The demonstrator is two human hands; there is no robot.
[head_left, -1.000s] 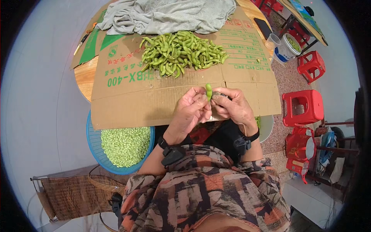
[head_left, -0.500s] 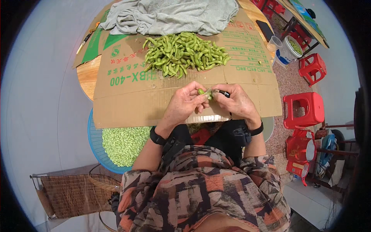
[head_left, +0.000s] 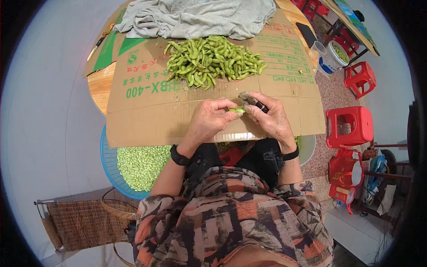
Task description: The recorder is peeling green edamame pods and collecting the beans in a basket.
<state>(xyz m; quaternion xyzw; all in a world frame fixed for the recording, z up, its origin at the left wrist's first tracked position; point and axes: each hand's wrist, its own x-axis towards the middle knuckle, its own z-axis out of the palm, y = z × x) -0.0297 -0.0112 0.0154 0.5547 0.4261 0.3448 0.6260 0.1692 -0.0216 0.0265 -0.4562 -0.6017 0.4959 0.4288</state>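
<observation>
A green soybean pod (head_left: 236, 109) is pinched between the thumb and forefinger of my left hand (head_left: 211, 118), its inner end against my right fingertips. My right hand (head_left: 271, 116) is curled around that end, thumb at the pod and forefinger raised above it. Dark grey covers its fingertips, and a black band with a pale stripe sits on one finger. Both hands are over the near part of a cardboard sheet (head_left: 155, 122). Beyond them lies a heap of soybean pods (head_left: 213, 62).
A blue basket (head_left: 108, 167) of shelled beans (head_left: 144, 167) stands below the cardboard at left. A grey cloth (head_left: 195, 18) lies at the far edge. To the right are a plastic cup (head_left: 316, 50), a white bucket (head_left: 331, 62), red stools (head_left: 351, 129) and a pale basin (head_left: 308, 151) partly under the cardboard.
My right forefinger has lifted away from the thumb, and the hands have parted slightly. The pod in my left fingers now shows more fully. More of the basin at right shows.
</observation>
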